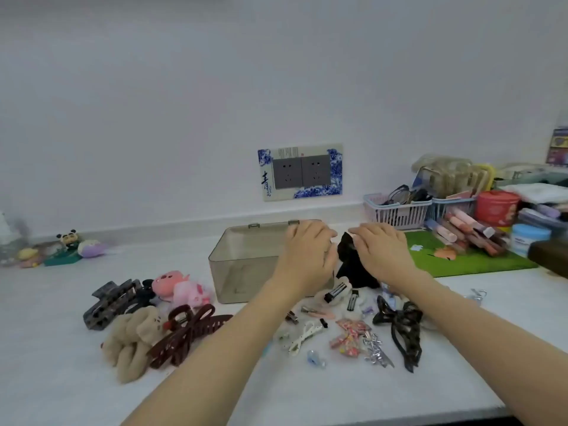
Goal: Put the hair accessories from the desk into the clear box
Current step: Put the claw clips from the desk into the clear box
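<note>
Clear box: mid-desk, apparently empty. Left hand lies flat-fingered on its right end; right hand touches the black bow beside it (grasp unclear). We should steady the box, lift the bow in. Clips still scattered.

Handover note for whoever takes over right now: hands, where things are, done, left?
Left hand: open, over the right end of the clear box.
Right hand: open, on the black bow just right of the box.
Done: nothing visible in the box.
Left: all accessories are on the desk, including the brown claw clip, beige scrunchie and pink plush clips.
</note>
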